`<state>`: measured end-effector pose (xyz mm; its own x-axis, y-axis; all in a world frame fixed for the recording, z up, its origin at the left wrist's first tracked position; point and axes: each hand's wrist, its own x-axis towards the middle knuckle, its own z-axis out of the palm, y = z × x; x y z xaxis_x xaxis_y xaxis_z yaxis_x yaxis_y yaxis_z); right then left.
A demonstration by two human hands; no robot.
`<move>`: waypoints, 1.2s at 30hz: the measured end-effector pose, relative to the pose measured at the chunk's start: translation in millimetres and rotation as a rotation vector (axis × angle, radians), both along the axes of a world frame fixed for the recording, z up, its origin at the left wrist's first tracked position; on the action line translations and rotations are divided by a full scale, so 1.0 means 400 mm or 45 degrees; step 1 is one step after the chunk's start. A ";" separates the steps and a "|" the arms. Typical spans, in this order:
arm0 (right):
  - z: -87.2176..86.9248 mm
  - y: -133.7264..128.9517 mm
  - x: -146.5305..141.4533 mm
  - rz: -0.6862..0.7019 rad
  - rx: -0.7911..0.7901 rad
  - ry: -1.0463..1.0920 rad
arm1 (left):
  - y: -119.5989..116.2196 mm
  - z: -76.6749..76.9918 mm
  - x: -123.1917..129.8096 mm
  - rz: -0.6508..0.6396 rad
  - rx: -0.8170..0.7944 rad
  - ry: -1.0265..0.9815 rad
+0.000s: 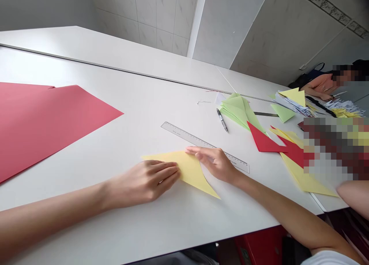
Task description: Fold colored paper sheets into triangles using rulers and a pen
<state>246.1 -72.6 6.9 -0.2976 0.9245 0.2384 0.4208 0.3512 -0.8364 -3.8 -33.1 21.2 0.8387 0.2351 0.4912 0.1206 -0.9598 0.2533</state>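
Observation:
A folded sheet of yellow paper (192, 169) lies on the white table in front of me, one pointed corner toward the right front. My left hand (150, 180) rests on its left part, fingers bent and held together against the paper; the fingertips' underside is hidden. At the sheet's upper right edge is my right hand (217, 163), its fingers stretched out over the fold and its thumb apart from them. Just behind that hand lies a clear ruler (184, 132), partly covered by it.
Large red sheets (57, 126) lie at left. Farther right are a pen (222, 120), stacked green paper (238, 107), a folded red piece (263, 138) and yellow paper (302, 178). A person (319, 86) sits at the far right behind paper piles. The table edge (201, 240) runs along the front.

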 end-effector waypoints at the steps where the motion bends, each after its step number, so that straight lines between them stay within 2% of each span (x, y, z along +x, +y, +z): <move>1: 0.002 0.000 0.003 0.009 -0.099 0.102 | -0.003 0.006 -0.002 0.059 -0.063 -0.021; 4: 0.007 -0.005 0.020 0.051 -0.307 0.357 | -0.009 0.030 -0.010 0.337 -0.287 -0.125; 6: 0.014 -0.013 0.027 0.097 -0.302 0.401 | -0.009 0.051 -0.014 0.562 -0.463 -0.199; 8: 0.023 -0.025 0.024 0.170 -0.282 0.404 | -0.007 0.064 -0.013 0.698 -0.653 -0.214; 11: 0.031 -0.042 0.007 0.194 -0.390 0.389 | -0.002 0.061 -0.006 0.699 -0.975 -0.130; 15: 0.023 -0.047 -0.006 0.050 -0.515 0.410 | 0.004 0.034 0.004 0.644 -1.249 -0.047; 18: 0.018 -0.042 -0.001 0.048 -0.574 0.419 | 0.009 0.026 0.004 0.610 -1.352 -0.017; 24: 0.025 -0.035 0.011 0.166 -0.588 0.375 | 0.025 0.033 0.007 0.618 -1.482 0.021; 31: 0.035 -0.023 0.021 0.268 -0.639 0.417 | 0.011 0.054 0.027 0.769 -1.487 0.043; 36: 0.037 -0.026 0.025 0.299 -0.669 0.438 | 0.011 0.055 0.028 0.790 -1.484 0.061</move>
